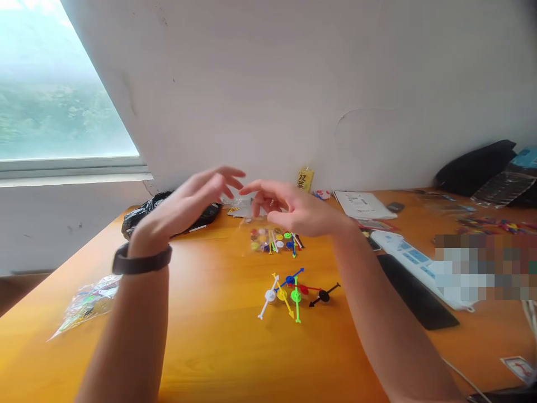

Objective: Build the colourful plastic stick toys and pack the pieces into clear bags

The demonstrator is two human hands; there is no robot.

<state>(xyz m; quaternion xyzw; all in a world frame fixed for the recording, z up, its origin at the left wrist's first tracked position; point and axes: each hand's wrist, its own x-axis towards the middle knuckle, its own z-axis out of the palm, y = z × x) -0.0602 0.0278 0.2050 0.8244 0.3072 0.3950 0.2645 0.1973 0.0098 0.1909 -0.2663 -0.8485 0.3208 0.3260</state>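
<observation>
Both my hands are raised above the orange table [201,336], fingertips nearly meeting. My left hand [197,198], with a dark band on its wrist, has its fingers stretched out and holds nothing that I can see. My right hand [289,210] has its fingers loosely curled and seems to pinch the top of a clear plastic bag [268,238] of small coloured plastic pieces, which hangs just below it. On the table in front lies a small pile of coloured stick-and-disc pieces [293,291] in white, yellow, green, blue, red and black.
A second clear bag of coloured pieces [90,305] lies at the left edge. A black plastic bag [146,215] sits at the back by the wall. To the right are papers [363,204], a white power strip [413,263], a black flat pad [417,294] and more coloured pieces [503,225].
</observation>
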